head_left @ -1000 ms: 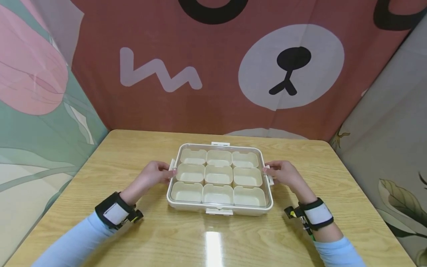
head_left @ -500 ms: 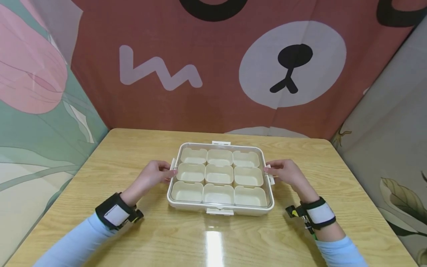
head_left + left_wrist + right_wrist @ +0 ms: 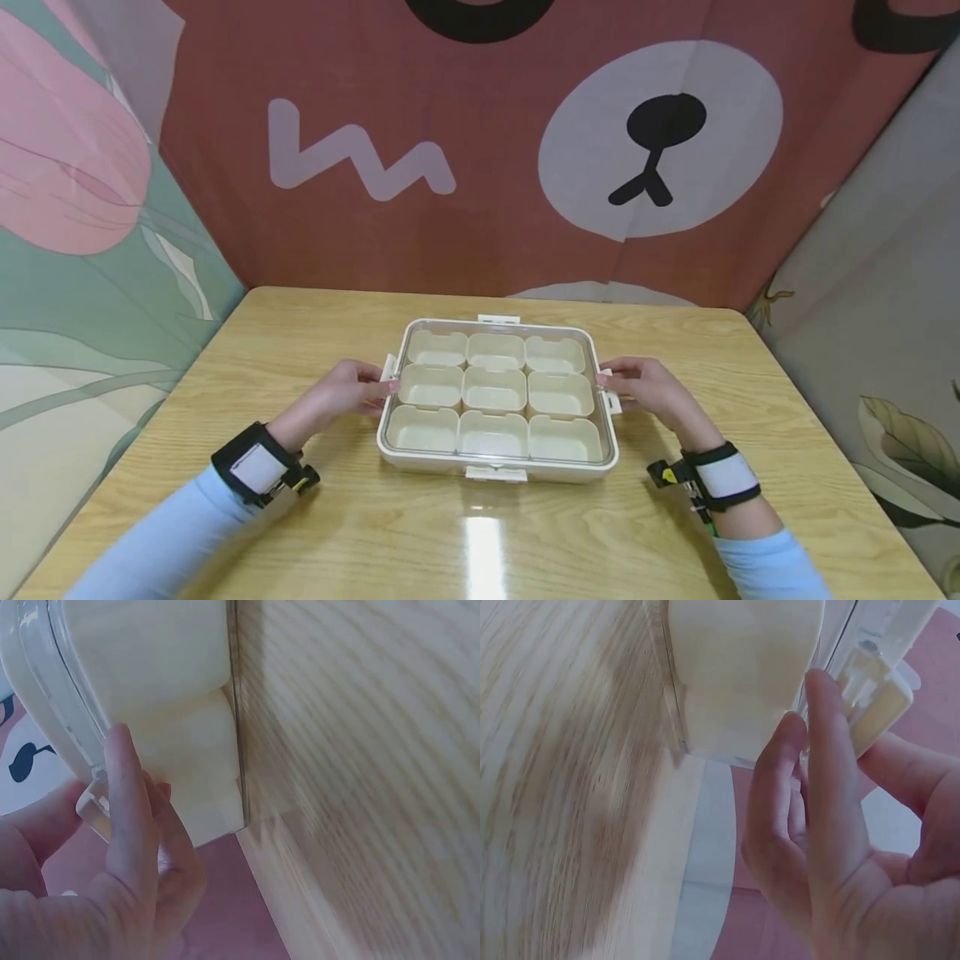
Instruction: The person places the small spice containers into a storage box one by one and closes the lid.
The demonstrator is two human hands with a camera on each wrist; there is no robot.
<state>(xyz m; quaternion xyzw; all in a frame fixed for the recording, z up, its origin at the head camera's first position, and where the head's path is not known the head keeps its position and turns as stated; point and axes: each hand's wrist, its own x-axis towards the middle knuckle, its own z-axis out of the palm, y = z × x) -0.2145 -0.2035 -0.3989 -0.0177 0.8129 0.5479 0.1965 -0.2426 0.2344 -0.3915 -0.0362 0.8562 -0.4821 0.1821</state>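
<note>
A flat storage box with a clear, white-rimmed lid (image 3: 495,462) sits on the table, and cream compartment cups (image 3: 495,390) in rows show through it. At its left side, my left hand (image 3: 348,387) holds the white side latch (image 3: 94,810) between thumb and fingers; the index fingertip (image 3: 120,739) lies along the clear wall. My right hand (image 3: 645,387) pinches the opposite latch (image 3: 881,712) the same way, its index fingertip (image 3: 823,682) at the wall. Both side latches stand out from the box. Undersides of the hands are hidden in the head view.
The wooden table (image 3: 300,533) carries the box near its middle. A front latch (image 3: 497,474) and a back latch (image 3: 498,319) stick out from the lid. Behind hangs a printed cloth (image 3: 465,242). Both wrists wear black camera straps (image 3: 258,467).
The hands keep their hold at both sides of the box. The whole head view shifts slightly; the box stays in place on the table.
</note>
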